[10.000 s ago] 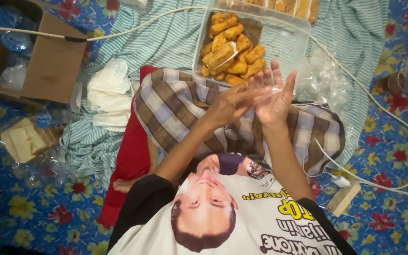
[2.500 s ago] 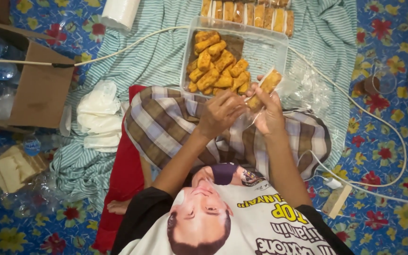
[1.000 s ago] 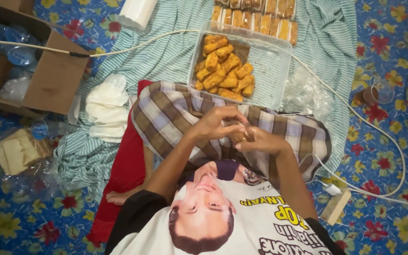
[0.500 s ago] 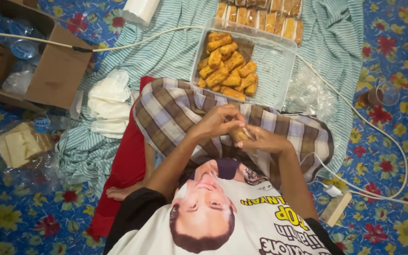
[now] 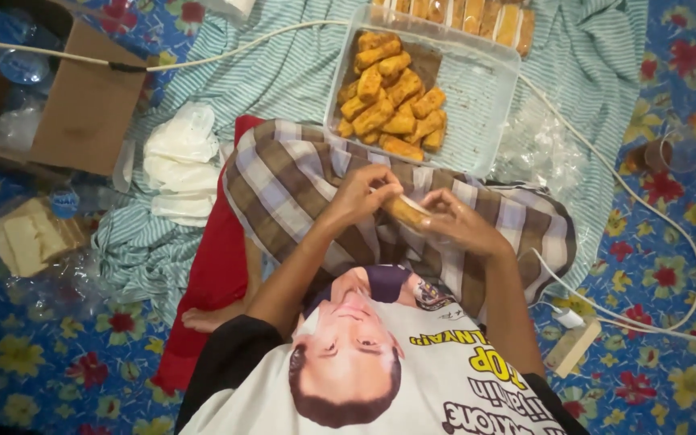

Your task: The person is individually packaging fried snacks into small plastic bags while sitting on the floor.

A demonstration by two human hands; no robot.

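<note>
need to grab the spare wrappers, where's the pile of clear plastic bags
In the head view the pile of clear plastic bags lies on the striped cloth at upper right, just right of the clear tray of fried rolls, beside the white cable.

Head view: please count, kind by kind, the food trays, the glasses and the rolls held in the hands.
food trays: 2
glass: 1
roll, held between left hand and right hand: 1
Total: 4
</note>
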